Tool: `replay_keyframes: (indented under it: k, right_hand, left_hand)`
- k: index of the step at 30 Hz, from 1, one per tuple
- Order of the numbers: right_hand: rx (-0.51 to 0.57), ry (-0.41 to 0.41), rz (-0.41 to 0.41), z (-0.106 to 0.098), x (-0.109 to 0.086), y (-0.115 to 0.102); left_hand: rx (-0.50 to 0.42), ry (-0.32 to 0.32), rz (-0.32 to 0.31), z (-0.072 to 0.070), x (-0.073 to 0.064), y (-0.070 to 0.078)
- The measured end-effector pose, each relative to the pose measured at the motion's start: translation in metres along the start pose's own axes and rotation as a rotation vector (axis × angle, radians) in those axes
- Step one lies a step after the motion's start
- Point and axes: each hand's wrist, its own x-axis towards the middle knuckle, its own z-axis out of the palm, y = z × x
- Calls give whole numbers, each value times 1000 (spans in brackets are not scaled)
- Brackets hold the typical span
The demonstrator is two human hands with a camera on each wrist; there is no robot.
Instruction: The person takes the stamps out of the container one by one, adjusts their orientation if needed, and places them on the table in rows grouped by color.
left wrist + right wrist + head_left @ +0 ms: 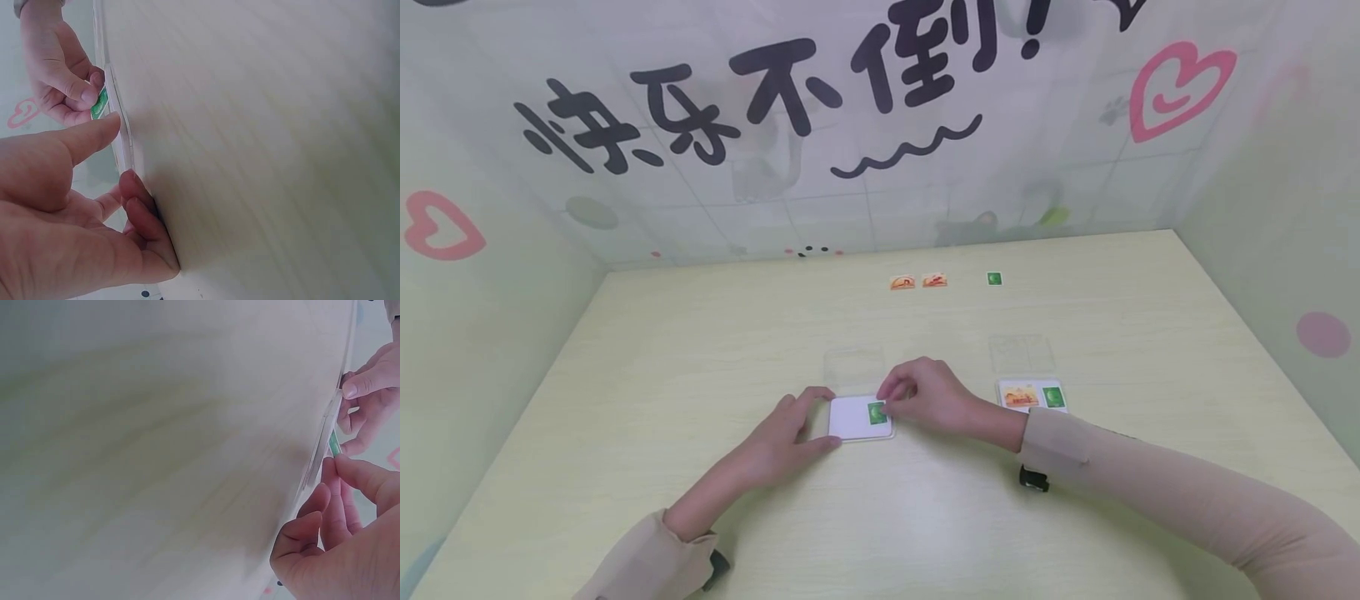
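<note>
A small white card (848, 419) lies on the table in what looks like a shallow clear case. My left hand (782, 437) holds it at its left side, thumb on the near edge and fingers on the far edge. At the card's right end, my right hand (936, 396) pinches a green stamp (877, 414) between thumb and finger. In the left wrist view, the green stamp (100, 103) is tilted at the card's face. The right wrist view shows the stamp (334, 442) edge-on at the fingertips; whether it touches the card fully is unclear.
To the right sits a second white card (1034, 403) bearing an orange stamp (1021, 396) and a green one. Transparent lids (1022, 354) lie behind both cards. Farther back are two orange stamps (902, 283) and a green stamp (995, 279), near the printed wall (865, 217).
</note>
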Motion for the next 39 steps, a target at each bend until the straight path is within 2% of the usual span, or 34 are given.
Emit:
replay_keyframes:
  k: [10, 39]
  right_hand:
    - [9, 13, -32, 0, 1, 1]
    - [71, 38, 11, -7, 4, -6]
  left_hand:
    - [1, 2, 6, 0, 0, -1]
    - [-9, 1, 10, -1, -2, 0]
